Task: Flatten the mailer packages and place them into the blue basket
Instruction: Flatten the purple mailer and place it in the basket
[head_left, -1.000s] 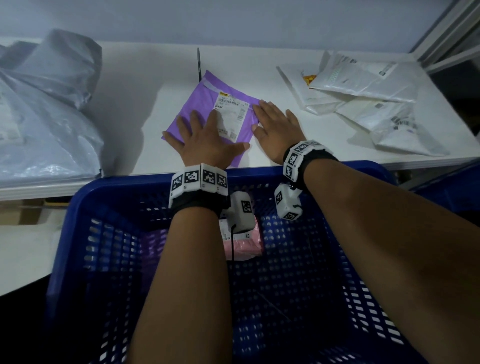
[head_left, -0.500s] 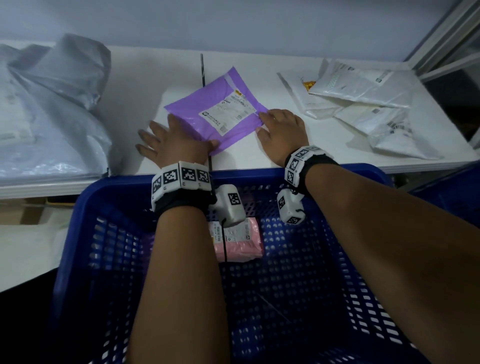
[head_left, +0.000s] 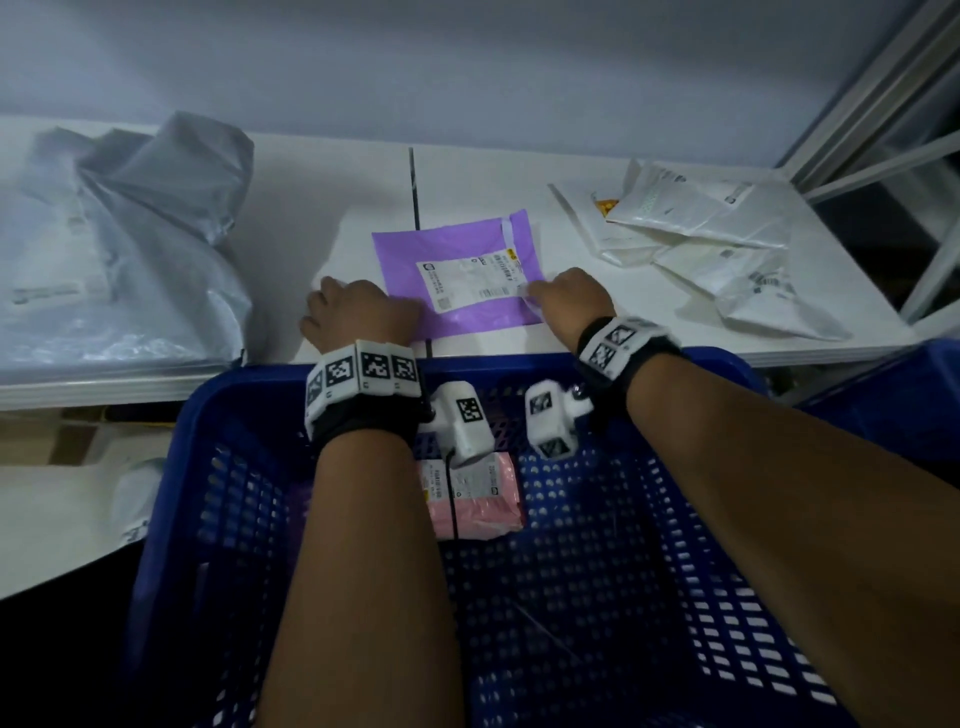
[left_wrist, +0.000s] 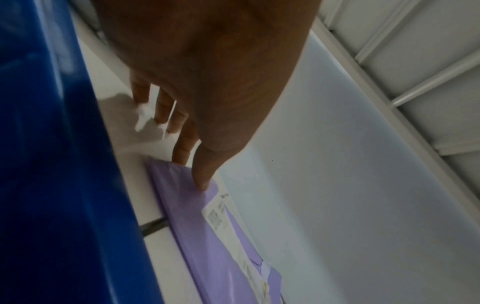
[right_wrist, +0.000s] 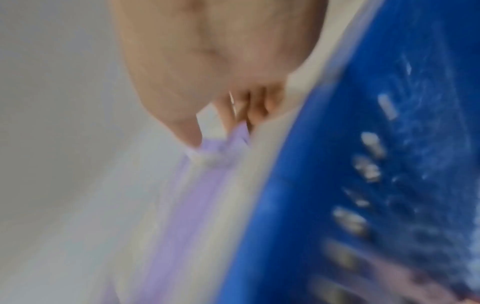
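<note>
Table (head_left: 322, 197): purple mailer (head_left: 457, 244) flat, label (head_left: 470, 283) sideways

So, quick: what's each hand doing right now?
Left hand: fingers straight, thumb touching the purple mailer at its left edge.
Right hand: pinches the mailer's right corner.

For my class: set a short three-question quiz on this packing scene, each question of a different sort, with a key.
1. True or false: the flat purple plastic mailer already lies inside the blue perforated plastic basket.
2. Which package lies in the basket? A) a pink wrapped package B) a green box C) a brown carton
3. Fill in: the right hand pinches the purple mailer's near-right ____, while the left hand touches its near-left one.

Key: 1 false, it lies on the white table; 2 A; 3 corner.
</note>
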